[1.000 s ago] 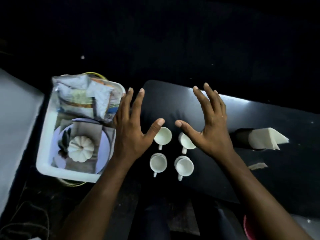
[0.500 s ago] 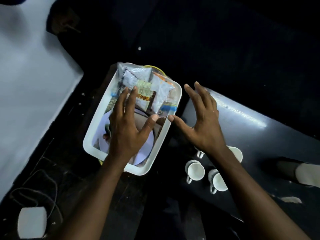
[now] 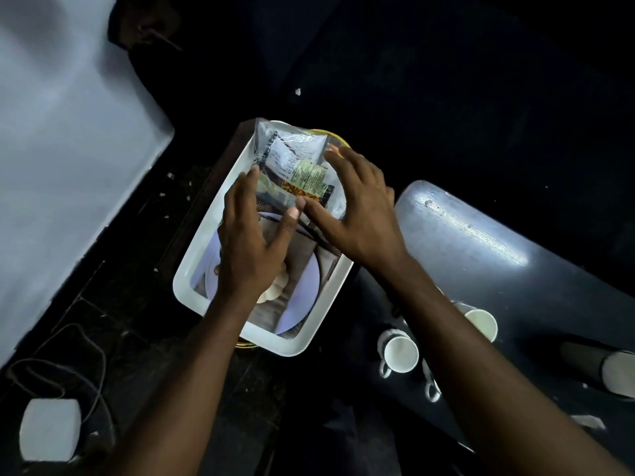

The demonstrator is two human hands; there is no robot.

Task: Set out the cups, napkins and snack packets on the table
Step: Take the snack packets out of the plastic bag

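Packets (image 3: 299, 166) lie in far end of tray (image 3: 192, 269), long axis running along it. Both hands spread open, nothing gripped yet: L hand (image 3: 249, 249) near side, R hand (image 3: 357, 214) over bag's right edge, closer.

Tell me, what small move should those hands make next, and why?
Probably close both hands on the clear bag of snack packets and lift it. The left hand and right hand hover open on either side of it in the white tub, while cups already stand on the table.
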